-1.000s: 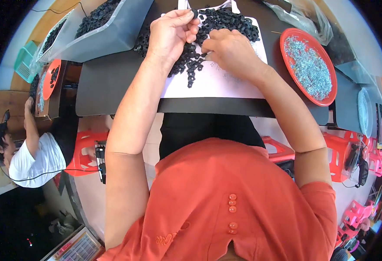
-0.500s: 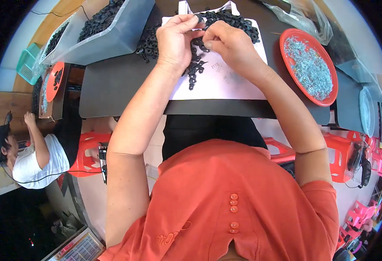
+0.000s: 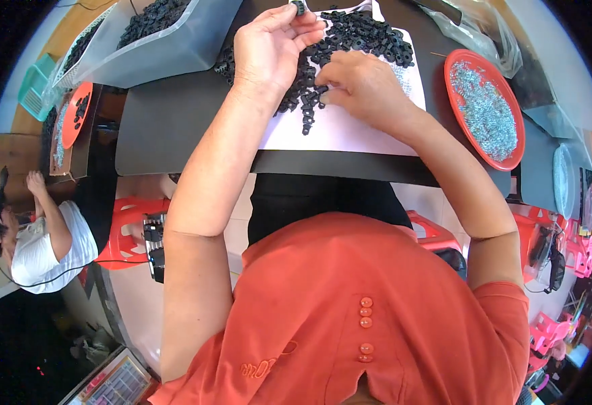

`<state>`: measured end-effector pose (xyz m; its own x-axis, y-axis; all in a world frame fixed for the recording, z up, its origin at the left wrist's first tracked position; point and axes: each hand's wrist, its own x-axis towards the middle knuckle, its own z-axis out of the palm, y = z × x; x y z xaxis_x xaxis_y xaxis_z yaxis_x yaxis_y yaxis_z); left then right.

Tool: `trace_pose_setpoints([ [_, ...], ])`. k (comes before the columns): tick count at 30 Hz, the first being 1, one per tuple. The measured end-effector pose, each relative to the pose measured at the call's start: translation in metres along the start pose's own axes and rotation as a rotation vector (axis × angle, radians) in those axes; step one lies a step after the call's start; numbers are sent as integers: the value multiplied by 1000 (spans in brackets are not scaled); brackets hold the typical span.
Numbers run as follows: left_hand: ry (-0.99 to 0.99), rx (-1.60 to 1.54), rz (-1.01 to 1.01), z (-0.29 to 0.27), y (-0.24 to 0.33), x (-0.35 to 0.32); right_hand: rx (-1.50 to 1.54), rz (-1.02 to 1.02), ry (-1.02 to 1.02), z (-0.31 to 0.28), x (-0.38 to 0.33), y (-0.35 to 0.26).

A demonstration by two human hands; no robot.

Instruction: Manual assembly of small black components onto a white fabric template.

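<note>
My left hand (image 3: 269, 54) is raised over the far part of a white sheet (image 3: 370, 138), palm partly turned up. Between its thumb and forefinger it pinches a small round black plastic part (image 3: 300, 7). My right hand (image 3: 367, 88) is lower, at the near edge of a heap of small black plastic parts (image 3: 370, 37). Its fingers are curled and its thumb and fingertips are close together among the parts; what they hold, if anything, is hidden. A line of black parts (image 3: 307, 118) trails from the heap toward me.
On the right a red oval tray (image 3: 520, 145) holds many small silvery-blue pieces. At the left stands a translucent plastic bin (image 3: 174, 57) of black parts. Clear plastic bags (image 3: 495, 40) lie at the far right. Another person (image 3: 56, 236) sits at the left beside an orange plate (image 3: 73, 128).
My hands, which were close together over the heap, have parted. The left has risen away from me with a black part; the right has come down to the near edge of the heap.
</note>
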<state>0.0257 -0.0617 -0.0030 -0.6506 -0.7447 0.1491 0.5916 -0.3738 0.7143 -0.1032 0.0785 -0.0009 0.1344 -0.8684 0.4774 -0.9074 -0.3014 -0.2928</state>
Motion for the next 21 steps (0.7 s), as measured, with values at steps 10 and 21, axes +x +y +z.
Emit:
trace_pose_setpoints([
  [10,103,109,11,19,-12,-11,242,120,70,-2,5,4],
  [21,101,55,25,28,-8,-11,510,272,120,-7,27,-34],
])
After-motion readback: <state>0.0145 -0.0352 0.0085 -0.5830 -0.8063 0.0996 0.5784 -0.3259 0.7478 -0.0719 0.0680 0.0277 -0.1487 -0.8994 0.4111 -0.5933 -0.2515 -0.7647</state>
